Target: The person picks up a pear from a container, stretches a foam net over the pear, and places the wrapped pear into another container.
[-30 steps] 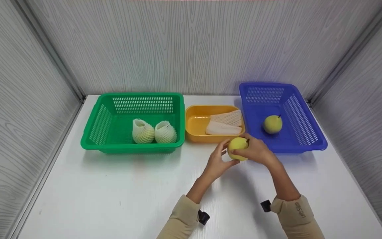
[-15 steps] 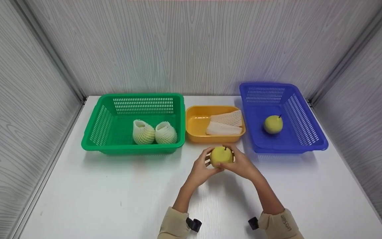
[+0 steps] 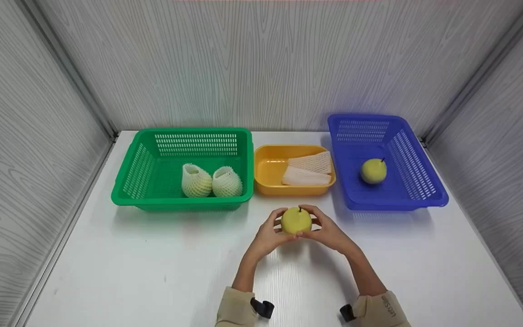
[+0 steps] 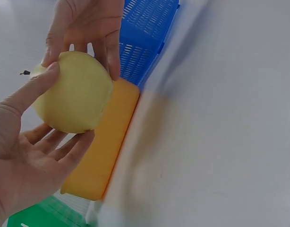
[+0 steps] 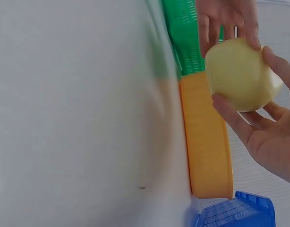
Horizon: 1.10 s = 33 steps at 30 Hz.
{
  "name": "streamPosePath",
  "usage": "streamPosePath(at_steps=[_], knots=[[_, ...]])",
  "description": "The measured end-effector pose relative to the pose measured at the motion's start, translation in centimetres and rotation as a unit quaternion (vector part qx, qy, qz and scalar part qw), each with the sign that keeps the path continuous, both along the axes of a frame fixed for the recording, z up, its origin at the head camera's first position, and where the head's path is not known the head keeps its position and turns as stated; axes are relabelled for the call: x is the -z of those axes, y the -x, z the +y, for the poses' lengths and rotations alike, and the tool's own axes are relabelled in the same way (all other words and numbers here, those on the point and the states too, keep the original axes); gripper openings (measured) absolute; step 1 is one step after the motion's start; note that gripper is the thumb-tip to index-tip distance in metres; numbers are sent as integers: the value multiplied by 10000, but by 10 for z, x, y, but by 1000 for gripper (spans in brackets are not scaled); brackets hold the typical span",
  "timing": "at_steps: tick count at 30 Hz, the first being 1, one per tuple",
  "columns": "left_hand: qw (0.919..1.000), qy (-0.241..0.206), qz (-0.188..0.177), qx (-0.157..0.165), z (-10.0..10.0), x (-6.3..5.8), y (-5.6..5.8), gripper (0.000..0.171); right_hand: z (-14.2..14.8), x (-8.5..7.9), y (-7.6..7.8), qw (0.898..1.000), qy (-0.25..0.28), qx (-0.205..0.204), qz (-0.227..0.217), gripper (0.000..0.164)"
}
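A yellow-green pear (image 3: 296,221) with a dark stem is held above the white table, in front of the orange tub. My left hand (image 3: 268,236) grips it from the left, thumb on the near side and fingers curved round the far side. From the right, my right hand (image 3: 329,233) holds the same pear, its thumb close to the left thumb. Both wrist views show the pear (image 4: 74,92) between the two hands, with fingers and thumbs touching its skin. Another pear (image 3: 373,171) lies in the blue basket (image 3: 397,202).
At the left stands a green basket (image 3: 180,201) with two pears in white foam nets (image 3: 227,182). Between the baskets, the orange tub (image 3: 293,188) contains flat foam nets (image 3: 307,175). Grey wood-grain panels (image 3: 261,63) enclose the table at the back and sides.
Both hands have brought the pear from beside the blue basket leftward and nearer to me. Its stem now points up and away, and the right hand has shifted to the pear's right side.
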<state>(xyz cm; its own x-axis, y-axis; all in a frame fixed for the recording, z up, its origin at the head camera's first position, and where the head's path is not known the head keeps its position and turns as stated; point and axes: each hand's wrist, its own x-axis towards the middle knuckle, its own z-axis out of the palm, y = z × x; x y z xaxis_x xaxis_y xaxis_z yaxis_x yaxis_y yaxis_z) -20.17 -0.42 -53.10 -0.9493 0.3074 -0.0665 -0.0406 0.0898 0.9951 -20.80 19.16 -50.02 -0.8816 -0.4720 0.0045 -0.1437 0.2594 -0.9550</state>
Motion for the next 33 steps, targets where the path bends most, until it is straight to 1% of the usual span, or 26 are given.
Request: streamPosePath(at_steps=[2, 3, 7, 10, 16, 20, 22, 26, 27, 29, 33], knots=[[10000, 88, 15, 30, 2, 11, 4, 77, 1, 5, 0, 10000, 2, -43, 30, 67], [9999, 113, 3, 54, 2, 13, 4, 78, 1, 2, -1, 10000, -24, -82, 36, 67], [9997, 194, -80, 122, 3, 17, 5, 77, 4, 8, 0, 9995, -85, -248, 198, 65], [9996, 212, -107, 140, 4, 20, 4, 75, 7, 13, 1, 9990, -28, -369, 244, 64], [9997, 192, -42, 165, 5, 26, 5, 69, 11, 22, 3, 9986, 32, -513, 103, 63], [9995, 249, 12, 188, 7, 24, 2, 68, 11, 24, 2, 9987, 48, -503, -69, 63], [9996, 178, 36, 199, 7, 18, -1, 67, 11, 24, 2, 9987, 65, -487, -144, 63], [9997, 75, 110, 226, 6, 4, -6, 65, 11, 24, 1, 9985, 90, -471, -277, 64], [9997, 49, 98, 233, 6, 3, -6, 65, 11, 23, 1, 9984, 74, -471, -290, 64], [9996, 110, 104, 230, 6, 7, -5, 64, 11, 23, 2, 9983, 56, -489, -324, 65], [9993, 311, 58, 212, 7, 21, 1, 66, 12, 23, 2, 9979, 29, -535, -376, 65]])
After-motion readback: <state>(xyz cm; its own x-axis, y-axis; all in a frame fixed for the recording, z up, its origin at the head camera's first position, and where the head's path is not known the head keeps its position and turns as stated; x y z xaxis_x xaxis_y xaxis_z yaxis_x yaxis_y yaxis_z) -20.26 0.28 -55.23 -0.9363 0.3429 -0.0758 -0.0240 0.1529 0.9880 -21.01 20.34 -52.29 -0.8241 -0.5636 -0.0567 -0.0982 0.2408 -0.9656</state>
